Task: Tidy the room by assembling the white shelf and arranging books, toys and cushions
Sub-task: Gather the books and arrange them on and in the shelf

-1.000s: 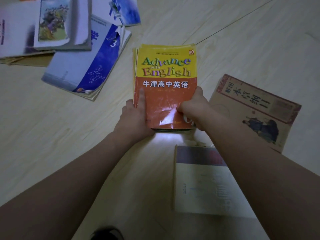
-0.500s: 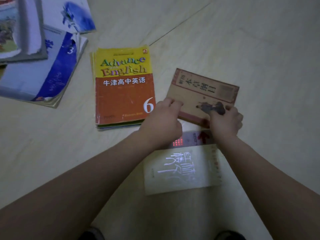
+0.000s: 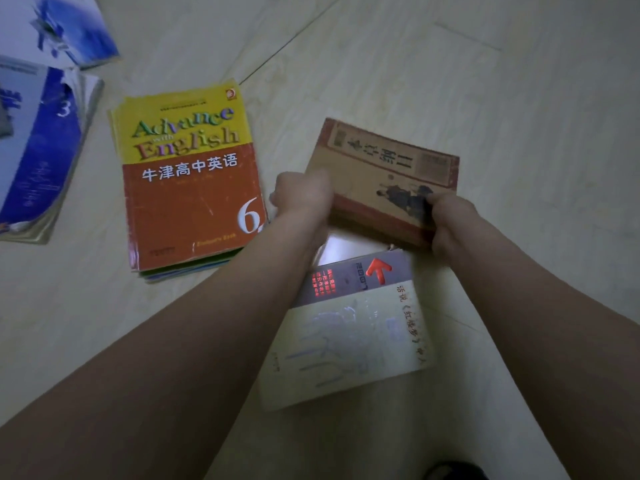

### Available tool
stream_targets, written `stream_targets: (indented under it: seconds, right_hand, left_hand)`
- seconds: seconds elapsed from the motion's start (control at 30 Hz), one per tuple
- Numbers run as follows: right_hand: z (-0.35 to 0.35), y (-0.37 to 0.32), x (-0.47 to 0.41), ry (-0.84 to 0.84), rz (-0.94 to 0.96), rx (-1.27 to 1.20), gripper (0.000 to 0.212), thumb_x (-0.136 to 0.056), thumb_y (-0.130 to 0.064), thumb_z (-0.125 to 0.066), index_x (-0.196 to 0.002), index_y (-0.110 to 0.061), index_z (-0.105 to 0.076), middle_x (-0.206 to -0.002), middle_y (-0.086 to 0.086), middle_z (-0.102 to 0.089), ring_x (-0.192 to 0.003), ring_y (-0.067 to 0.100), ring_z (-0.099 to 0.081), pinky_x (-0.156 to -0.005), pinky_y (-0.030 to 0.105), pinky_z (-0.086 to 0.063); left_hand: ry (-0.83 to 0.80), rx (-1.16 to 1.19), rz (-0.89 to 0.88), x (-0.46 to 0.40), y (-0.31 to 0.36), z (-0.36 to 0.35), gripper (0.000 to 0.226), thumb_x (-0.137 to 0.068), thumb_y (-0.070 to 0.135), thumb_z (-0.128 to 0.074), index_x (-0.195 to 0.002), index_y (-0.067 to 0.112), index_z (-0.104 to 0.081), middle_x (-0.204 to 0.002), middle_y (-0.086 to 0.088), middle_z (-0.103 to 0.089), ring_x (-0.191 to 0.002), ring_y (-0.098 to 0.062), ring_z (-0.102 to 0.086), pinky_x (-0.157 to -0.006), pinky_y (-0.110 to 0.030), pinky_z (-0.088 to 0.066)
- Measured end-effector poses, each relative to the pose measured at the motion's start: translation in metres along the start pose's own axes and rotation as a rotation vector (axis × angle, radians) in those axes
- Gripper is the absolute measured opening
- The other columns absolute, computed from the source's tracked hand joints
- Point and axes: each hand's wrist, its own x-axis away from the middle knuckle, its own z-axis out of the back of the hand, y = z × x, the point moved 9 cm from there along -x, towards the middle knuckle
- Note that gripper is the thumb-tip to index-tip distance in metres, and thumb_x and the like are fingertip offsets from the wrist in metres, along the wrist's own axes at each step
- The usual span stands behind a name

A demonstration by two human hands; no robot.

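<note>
Your left hand point(image 3: 304, 195) and right hand point(image 3: 450, 220) both have a closed grip on the brown book point(image 3: 384, 174), near edge lifted off the floor point(image 3: 450, 81). Its hanging pages could snag the pale book point(image 3: 349, 337) beneath; the orange textbook point(image 3: 187, 181) lies just left.

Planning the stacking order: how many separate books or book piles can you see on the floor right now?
5: brown book held by both hands, pale book below it, Advance with English pile, blue books left, blue-white book top left. Piles hide more.
</note>
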Motion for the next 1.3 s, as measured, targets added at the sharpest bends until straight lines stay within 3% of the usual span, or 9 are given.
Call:
stream_targets:
  seconds: [0.13,0.37,0.43,0.53,0.67,0.8,0.9,1.1,1.3]
  right_hand:
    - [-0.02,0.008,0.026,-0.101,-0.077,-0.344,0.014,-0.099,-0.013,-0.046,-0.108,-0.011,-0.057,-0.098,0.013,-0.066,-0.077,0.027,-0.064,-0.066,0.041,-0.053]
    - [-0.005,0.026,0.066,-0.068,0.024,-0.476,0.025,-0.074,-0.016,-0.073,-0.098,-0.01,-0.067,-0.101,0.013,-0.068,-0.071,0.025,-0.071,-0.055,0.033,-0.057]
    - [0.019,0.034,0.079,-0.051,0.016,-0.602,0.014,-0.088,-0.022,-0.065,-0.096,-0.01,-0.066,-0.094,0.008,-0.068,-0.065,0.017,-0.065,-0.051,0.025,-0.053]
    - [0.069,0.066,0.087,0.16,-0.009,-0.615,0.059,-0.084,-0.045,-0.065,-0.126,-0.004,-0.054,-0.115,0.01,-0.062,-0.072,0.018,-0.05,-0.068,0.03,-0.053]
    - [0.068,0.136,0.104,0.253,-0.141,-0.519,0.086,-0.058,-0.07,-0.066,-0.125,-0.018,-0.051,-0.127,0.01,-0.058,-0.103,0.028,-0.062,-0.085,0.044,-0.053]
    - [0.052,0.198,0.133,0.346,-0.403,-0.505,0.091,-0.062,-0.078,-0.057,-0.137,-0.028,-0.043,-0.136,0.003,-0.05,-0.117,0.032,-0.054,-0.093,0.06,-0.045]
    - [0.052,0.225,0.148,0.405,-0.491,-0.452,0.083,-0.08,-0.072,-0.038,-0.145,-0.021,-0.032,-0.14,0.009,-0.046,-0.122,0.032,-0.05,-0.1,0.054,-0.042]
    - [-0.009,0.199,0.153,0.053,-0.385,-0.699,0.038,-0.098,-0.048,-0.039,-0.105,-0.018,-0.061,-0.093,0.006,-0.07,-0.076,0.024,-0.066,-0.061,0.031,-0.053]
    - [-0.009,0.187,0.13,0.09,-0.311,-0.619,0.02,-0.088,-0.014,-0.05,-0.105,-0.012,-0.06,-0.095,0.015,-0.072,-0.076,0.03,-0.07,-0.065,0.043,-0.058]
  left_hand:
    - [-0.244,0.454,0.071,0.04,0.002,-0.047,0.036,-0.086,0.001,-0.056,-0.122,0.003,-0.055,-0.104,-0.018,-0.069,-0.075,-0.027,-0.066,-0.06,-0.034,-0.057]
    - [-0.399,0.391,0.139,0.071,-0.013,-0.046,0.053,-0.071,0.002,-0.05,-0.124,0.004,-0.055,-0.11,-0.027,-0.066,-0.09,-0.044,-0.069,-0.065,-0.067,-0.053]
    - [-0.407,0.254,0.008,0.077,0.007,-0.03,0.038,-0.079,-0.003,-0.05,-0.116,0.003,-0.057,-0.105,-0.026,-0.068,-0.086,-0.04,-0.07,-0.062,-0.059,-0.057]
    - [-0.495,-0.081,-0.163,0.083,0.024,-0.002,0.023,-0.089,-0.005,-0.05,-0.096,0.015,-0.059,-0.084,-0.01,-0.068,-0.072,-0.025,-0.066,-0.06,-0.032,-0.057]
    - [-0.773,-0.451,-0.118,0.093,-0.005,0.023,0.025,-0.09,-0.002,-0.055,-0.099,0.02,-0.063,-0.085,-0.011,-0.069,-0.072,-0.025,-0.066,-0.069,-0.032,-0.053]
    - [-0.706,-1.03,-0.276,0.086,-0.041,0.036,0.033,-0.089,0.006,-0.057,-0.118,0.021,-0.059,-0.111,-0.013,-0.067,-0.096,-0.032,-0.064,-0.081,-0.037,-0.052]
    - [-0.616,-1.154,-0.406,0.087,-0.042,0.036,0.039,-0.091,0.011,-0.054,-0.126,0.026,-0.052,-0.117,-0.006,-0.063,-0.103,-0.025,-0.058,-0.08,-0.029,-0.044]
    - [-0.814,-1.256,-0.21,0.081,-0.04,0.046,0.036,-0.094,0.018,-0.054,-0.123,0.04,-0.05,-0.114,0.0,-0.065,-0.098,-0.022,-0.065,-0.087,-0.039,-0.055]
    - [-0.7,-1.282,-0.416,0.07,-0.046,0.053,0.055,-0.099,0.017,-0.047,-0.149,0.034,-0.031,-0.139,-0.006,-0.049,-0.124,-0.026,-0.047,-0.103,-0.035,-0.039]
